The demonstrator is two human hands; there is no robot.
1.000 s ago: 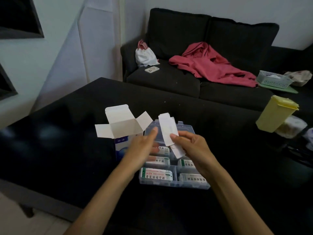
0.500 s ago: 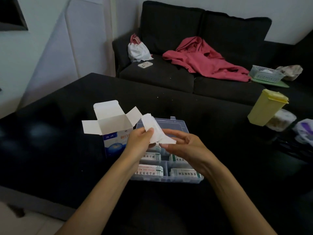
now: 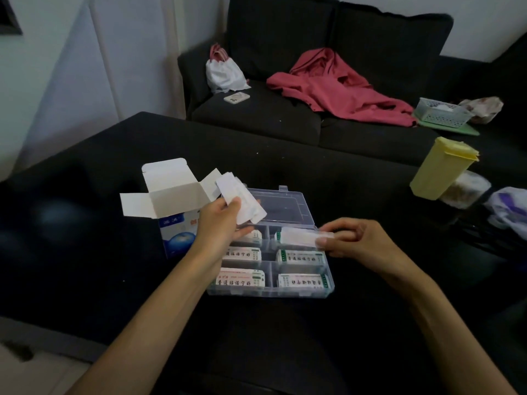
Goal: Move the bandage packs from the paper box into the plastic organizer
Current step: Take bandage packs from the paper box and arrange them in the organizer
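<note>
The blue-and-white paper box (image 3: 176,201) stands on the black table with its flaps open. Right of it lies the clear plastic organizer (image 3: 285,290), lid back, its compartments holding several white printed packs (image 3: 301,258). My left hand (image 3: 221,220) is above the organizer's left side, holding a stack of white bandage packs (image 3: 243,201). My right hand (image 3: 352,239) pinches one white bandage pack (image 3: 296,238) flat over the organizer's upper right compartment.
A yellow lidded container (image 3: 440,166) and a clear jar (image 3: 464,189) stand at the table's right. A dark sofa (image 3: 256,112) behind carries a red garment (image 3: 342,89), a white bag (image 3: 224,72), a phone (image 3: 236,97) and a small basket (image 3: 440,112).
Both hands held the white packs together before. Now they have parted: my left keeps the stack near the paper box, my right has carried one pack rightwards over the organizer.
</note>
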